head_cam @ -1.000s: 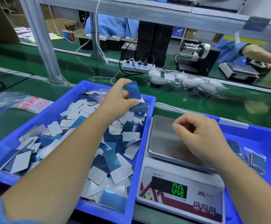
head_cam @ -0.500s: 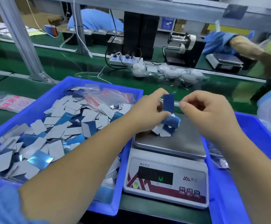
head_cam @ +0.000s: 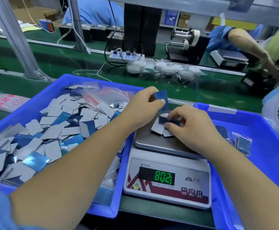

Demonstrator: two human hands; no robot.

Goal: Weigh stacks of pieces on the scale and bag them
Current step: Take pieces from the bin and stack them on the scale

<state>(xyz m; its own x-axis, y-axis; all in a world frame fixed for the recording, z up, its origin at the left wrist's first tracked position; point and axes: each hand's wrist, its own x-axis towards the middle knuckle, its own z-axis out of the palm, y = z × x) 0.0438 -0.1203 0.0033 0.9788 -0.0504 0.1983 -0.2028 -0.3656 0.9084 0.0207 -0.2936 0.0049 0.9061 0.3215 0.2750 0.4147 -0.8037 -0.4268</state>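
- L hand (head_cam: 141, 107): pinches blue piece (head_cam: 161, 99) upright over scale (head_cam: 167, 163).
- R hand (head_cam: 191, 128): fingers curled on pieces (head_cam: 158, 129) lying on pan.
- Display (head_cam: 164, 177): approx. 80.2.

- A green bench top (head_cam: 152, 83) carried the work
- Left blue tray (head_cam: 40, 90) and right blue tray (head_cam: 268, 123) sat on it, the scale (head_cam: 167, 185) between them
- A printed plastic bag (head_cam: 5, 102) lay far left
- Bagged white parts (head_cam: 167, 70) lay further back

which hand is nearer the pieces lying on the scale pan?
Right. The right hand is down at the small pile of pieces on the scale, fingertips touching it. The left hand is just above and behind it, pinching a blue piece.
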